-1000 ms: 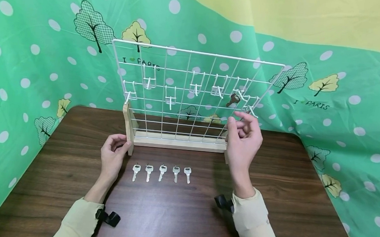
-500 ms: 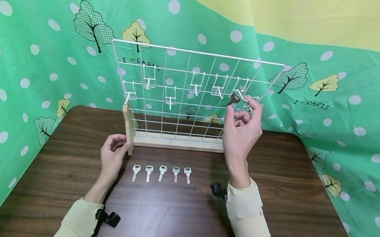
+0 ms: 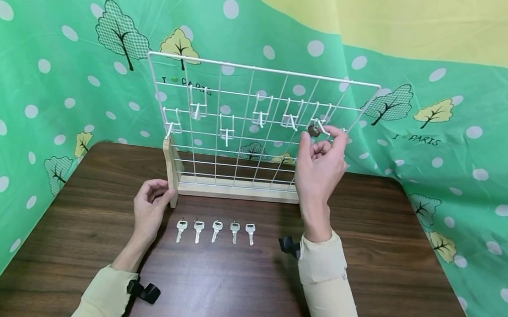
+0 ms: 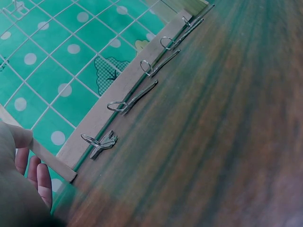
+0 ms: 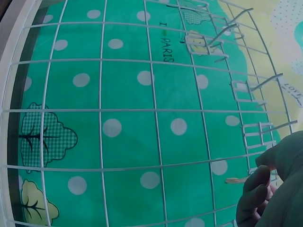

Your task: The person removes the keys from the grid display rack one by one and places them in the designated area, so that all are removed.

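Note:
A white wire grid rack with a wooden stand is upright on the table. My left hand holds the stand's left leg, thumb in front and fingers behind. At the rack's right side, my right hand has thumb and index apart around a brownish key hanging at a white hook. The thumb covers part of the key; whether it touches is unclear. In the right wrist view the key's blade pokes out beside the curled fingers. Several silver keys lie in a row before the stand.
More white hooks hang along the grid at two heights. The brown wooden table extends forward and to both sides. Behind it hangs a green dotted cloth with tree prints, close to the rack's back.
My right hand has moved up and slightly left, from below the brownish key to its level, now partly covering it and the lower right hook. The left hand stays on the stand.

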`<action>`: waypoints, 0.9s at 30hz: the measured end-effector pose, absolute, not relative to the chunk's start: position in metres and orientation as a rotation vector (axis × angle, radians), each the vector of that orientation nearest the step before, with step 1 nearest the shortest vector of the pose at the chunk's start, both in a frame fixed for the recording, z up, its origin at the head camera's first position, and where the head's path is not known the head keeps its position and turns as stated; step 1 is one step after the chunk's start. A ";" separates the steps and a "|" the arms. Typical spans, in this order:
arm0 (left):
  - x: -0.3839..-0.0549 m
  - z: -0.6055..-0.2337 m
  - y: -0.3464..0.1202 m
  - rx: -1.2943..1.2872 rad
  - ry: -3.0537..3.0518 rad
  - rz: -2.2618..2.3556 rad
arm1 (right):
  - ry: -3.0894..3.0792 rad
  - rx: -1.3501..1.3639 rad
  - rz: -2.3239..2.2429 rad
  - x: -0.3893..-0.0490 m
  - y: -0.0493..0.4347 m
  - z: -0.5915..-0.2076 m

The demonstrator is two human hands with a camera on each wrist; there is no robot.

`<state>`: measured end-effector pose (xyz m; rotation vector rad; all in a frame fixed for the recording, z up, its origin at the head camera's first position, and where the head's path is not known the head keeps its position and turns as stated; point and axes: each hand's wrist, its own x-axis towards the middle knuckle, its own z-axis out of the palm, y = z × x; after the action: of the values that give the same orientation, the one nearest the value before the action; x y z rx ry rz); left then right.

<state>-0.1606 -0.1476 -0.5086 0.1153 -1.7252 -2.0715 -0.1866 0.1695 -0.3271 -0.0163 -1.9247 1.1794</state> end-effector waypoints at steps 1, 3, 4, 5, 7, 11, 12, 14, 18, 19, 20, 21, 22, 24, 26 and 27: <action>-0.161 -0.509 -0.148 0.114 -1.722 -2.073 | -1.915 -0.014 1.174 -0.187 0.169 -0.327; -0.161 -0.509 -0.147 0.116 -1.720 -2.073 | -1.888 -0.003 1.173 -0.188 0.169 -0.328; -0.161 -0.509 -0.147 0.114 -1.719 -2.074 | -1.867 0.002 1.182 -0.188 0.169 -0.329; -0.161 -0.509 -0.147 0.113 -1.719 -2.073 | -1.842 0.007 1.198 -0.188 0.169 -0.329; -0.161 -0.509 -0.147 0.109 -1.719 -2.072 | -1.785 0.017 1.241 -0.188 0.169 -0.329; -0.161 -0.510 -0.147 0.107 -1.715 -2.070 | -1.694 0.034 1.298 -0.186 0.170 -0.329; -0.160 -0.510 -0.147 0.108 -1.715 -2.068 | -1.683 0.039 1.300 -0.186 0.170 -0.329; -0.160 -0.510 -0.147 0.109 -1.716 -2.064 | -1.673 0.046 1.281 -0.185 0.170 -0.329; -0.160 -0.511 -0.147 0.105 -1.721 -2.057 | -1.639 0.057 1.296 -0.183 0.169 -0.330; -0.160 -0.511 -0.147 0.102 -1.720 -2.057 | -1.624 0.059 1.316 -0.183 0.169 -0.331; -0.160 -0.512 -0.147 0.098 -1.720 -2.057 | -1.606 0.060 1.340 -0.182 0.170 -0.331; -0.160 -0.512 -0.147 0.093 -1.719 -2.058 | -1.585 0.064 1.370 -0.182 0.170 -0.331; -0.160 -0.512 -0.147 0.090 -1.718 -2.058 | -1.563 0.073 1.398 -0.182 0.170 -0.331; -0.160 -0.513 -0.147 0.085 -1.714 -2.061 | -1.522 0.092 1.447 -0.182 0.170 -0.330; -0.160 -0.514 -0.147 0.082 -1.709 -2.063 | -1.491 0.102 1.495 -0.181 0.170 -0.329; -0.160 -0.514 -0.148 0.081 -1.706 -2.064 | -1.484 0.106 1.520 -0.181 0.170 -0.328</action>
<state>-0.1604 -0.1475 -0.5142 0.0810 -1.7063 -2.0641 -0.1806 0.1703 -0.3284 0.1064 -1.4839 1.5197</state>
